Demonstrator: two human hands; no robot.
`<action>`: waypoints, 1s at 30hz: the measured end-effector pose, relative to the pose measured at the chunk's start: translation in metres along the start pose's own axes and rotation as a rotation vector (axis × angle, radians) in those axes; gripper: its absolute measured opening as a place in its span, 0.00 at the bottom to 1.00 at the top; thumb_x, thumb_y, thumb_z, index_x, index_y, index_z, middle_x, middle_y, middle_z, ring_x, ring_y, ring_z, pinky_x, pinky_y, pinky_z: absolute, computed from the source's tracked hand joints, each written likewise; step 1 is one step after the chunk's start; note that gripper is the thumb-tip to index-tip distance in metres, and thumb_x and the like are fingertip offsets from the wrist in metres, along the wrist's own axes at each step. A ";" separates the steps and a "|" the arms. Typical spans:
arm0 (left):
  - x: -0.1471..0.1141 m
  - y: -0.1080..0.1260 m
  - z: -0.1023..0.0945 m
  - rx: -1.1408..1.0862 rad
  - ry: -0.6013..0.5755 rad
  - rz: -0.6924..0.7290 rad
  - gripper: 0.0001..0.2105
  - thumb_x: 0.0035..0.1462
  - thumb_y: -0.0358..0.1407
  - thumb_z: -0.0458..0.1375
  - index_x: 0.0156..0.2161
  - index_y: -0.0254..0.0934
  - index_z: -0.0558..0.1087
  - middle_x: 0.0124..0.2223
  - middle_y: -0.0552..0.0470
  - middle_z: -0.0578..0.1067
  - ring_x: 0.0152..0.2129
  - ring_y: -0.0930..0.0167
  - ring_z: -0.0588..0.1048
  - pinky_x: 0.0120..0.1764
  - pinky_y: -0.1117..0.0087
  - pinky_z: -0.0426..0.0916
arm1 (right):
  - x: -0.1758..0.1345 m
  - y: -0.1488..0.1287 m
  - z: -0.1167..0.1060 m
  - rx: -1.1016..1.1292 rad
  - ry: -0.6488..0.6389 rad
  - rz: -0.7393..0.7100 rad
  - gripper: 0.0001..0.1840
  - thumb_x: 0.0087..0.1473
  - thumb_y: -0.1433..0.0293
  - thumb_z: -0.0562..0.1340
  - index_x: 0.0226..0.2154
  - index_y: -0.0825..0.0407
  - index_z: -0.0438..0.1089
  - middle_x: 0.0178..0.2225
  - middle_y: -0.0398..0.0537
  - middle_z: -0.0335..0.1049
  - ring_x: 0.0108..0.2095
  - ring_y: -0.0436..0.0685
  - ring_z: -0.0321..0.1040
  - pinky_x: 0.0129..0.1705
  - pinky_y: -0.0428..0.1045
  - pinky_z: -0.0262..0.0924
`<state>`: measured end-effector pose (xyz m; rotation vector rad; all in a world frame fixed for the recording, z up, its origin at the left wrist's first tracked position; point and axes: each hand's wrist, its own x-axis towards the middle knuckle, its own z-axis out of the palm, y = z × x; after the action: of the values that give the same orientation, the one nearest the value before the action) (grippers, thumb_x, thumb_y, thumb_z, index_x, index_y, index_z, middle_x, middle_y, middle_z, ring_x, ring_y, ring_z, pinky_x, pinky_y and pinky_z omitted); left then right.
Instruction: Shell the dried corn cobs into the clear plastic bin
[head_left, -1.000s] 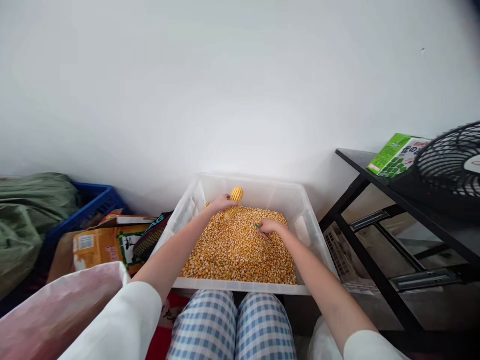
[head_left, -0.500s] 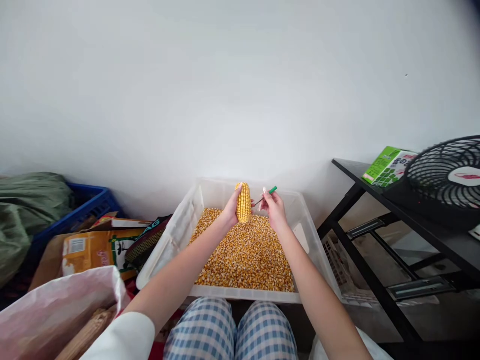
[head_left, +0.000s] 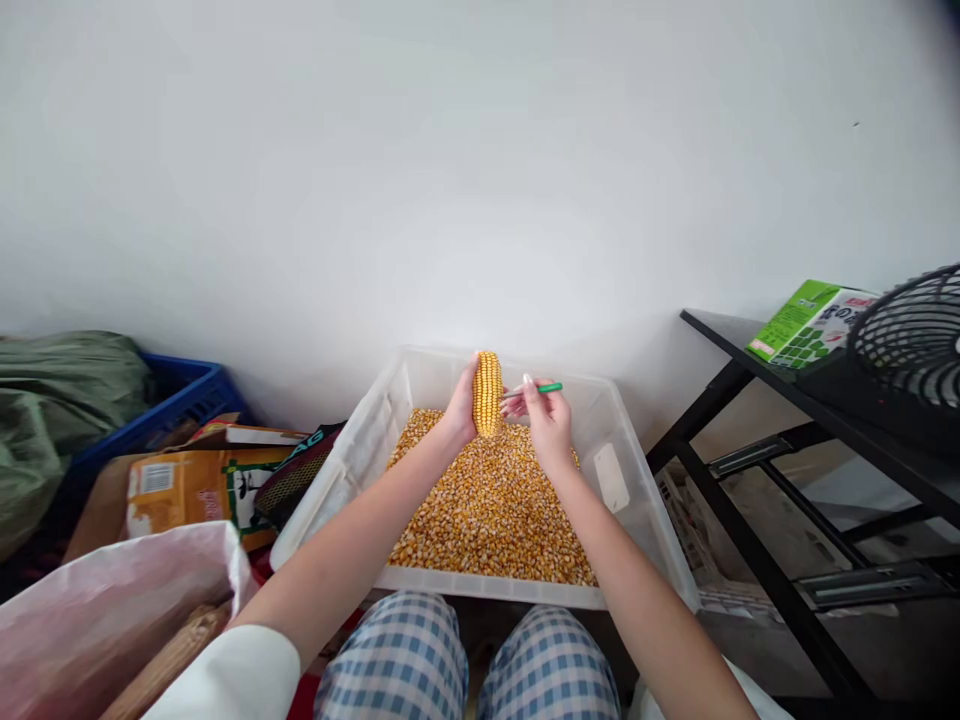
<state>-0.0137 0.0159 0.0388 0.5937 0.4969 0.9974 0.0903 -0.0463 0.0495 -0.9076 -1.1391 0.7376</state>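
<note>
An ear of corn (head_left: 488, 394), covered in yellow kernels, stands nearly upright in my left hand (head_left: 460, 408), which is closed around its left side. My right hand (head_left: 549, 415) grips a screwdriver-like tool with a green handle (head_left: 550, 387) and a thin metal shaft. The shaft points left, and its tip is at the ear's right side; whether it touches the kernels I cannot tell. Both hands are above a translucent plastic bin (head_left: 652, 500), where loose corn kernels (head_left: 487, 515) form a thick layer.
Left of the bin are a white sack (head_left: 120, 590) with cobs inside, an orange package (head_left: 176, 490) and a blue crate (head_left: 187, 395). To the right, a black table (head_left: 720, 335) carries a green box (head_left: 806, 325) and a black fan (head_left: 919, 335).
The green-handled tool has tilted from slanted to nearly level, its tip now at the ear's side. My right hand has turned slightly. The view has shifted a little left.
</note>
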 end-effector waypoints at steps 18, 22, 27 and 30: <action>-0.020 -0.040 0.023 0.009 -0.126 -0.348 0.22 0.51 0.51 0.49 0.41 0.34 0.67 0.35 0.44 0.74 0.31 0.66 0.73 0.33 0.65 0.68 | 0.027 0.044 -0.031 0.159 0.499 0.405 0.12 0.53 0.59 0.50 0.32 0.50 0.58 0.28 0.41 0.69 0.29 0.49 0.66 0.32 0.45 0.61; -0.019 -0.047 0.020 0.050 -0.149 -0.385 0.14 0.51 0.42 0.55 0.40 0.35 0.68 0.31 0.47 0.74 0.24 0.69 0.74 0.29 0.67 0.69 | 0.026 0.027 -0.026 0.056 0.310 0.163 0.19 0.52 0.53 0.49 0.34 0.52 0.61 0.35 0.46 0.71 0.39 0.50 0.65 0.41 0.47 0.58; -0.012 -0.026 0.012 0.079 -0.009 -0.238 0.17 0.48 0.44 0.56 0.37 0.30 0.68 0.28 0.43 0.74 0.22 0.68 0.74 0.22 0.70 0.68 | 0.020 0.005 -0.023 -0.016 0.297 0.008 0.23 0.52 0.52 0.49 0.29 0.54 0.66 0.30 0.47 0.69 0.30 0.49 0.65 0.37 0.47 0.59; -0.006 -0.007 0.002 0.064 0.029 -0.133 0.18 0.48 0.46 0.56 0.36 0.31 0.67 0.27 0.45 0.73 0.20 0.68 0.73 0.21 0.69 0.69 | 0.011 -0.004 -0.016 0.040 0.074 0.006 0.21 0.51 0.53 0.51 0.26 0.54 0.66 0.26 0.46 0.68 0.23 0.48 0.63 0.29 0.46 0.60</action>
<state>-0.0106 0.0076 0.0367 0.5964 0.5883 0.8675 0.1084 -0.0425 0.0555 -0.8981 -1.0535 0.7240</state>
